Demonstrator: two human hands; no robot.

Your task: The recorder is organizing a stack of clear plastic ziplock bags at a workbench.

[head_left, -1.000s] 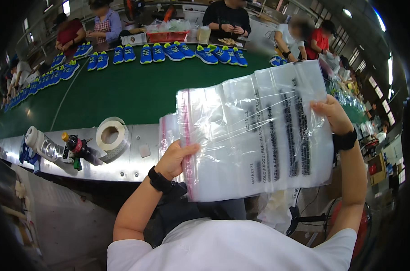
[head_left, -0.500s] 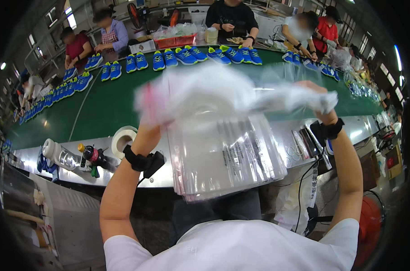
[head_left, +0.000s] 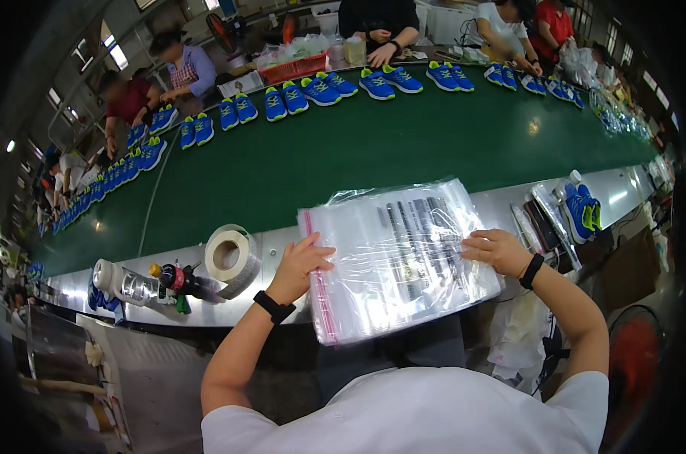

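A stack of clear plastic zip bags (head_left: 388, 265) with dark print and a pink strip along the left side lies on the metal ledge in front of me. My left hand (head_left: 301, 266) rests on its left edge, fingers apart over the pink strip. At the opposite edge, the stretched fingers of my right hand (head_left: 502, 251) lie on the wrinkled plastic. Both hands look open, and I see nothing lifted in either. Black bands circle both wrists.
Rows of blue shoes (head_left: 324, 89) stand along the far side of the green conveyor belt (head_left: 245, 181). Left on the ledge are a tape roll (head_left: 228, 257), a dark bottle (head_left: 180, 278) and a clear jar (head_left: 135, 286); right, another shoe pair (head_left: 580, 212). Several people work opposite.
Both hands have come down onto the stack, where they held blurred, crumpled plastic raised over it before. The bunched plastic no longer shows in my right hand. My view has shifted slightly.
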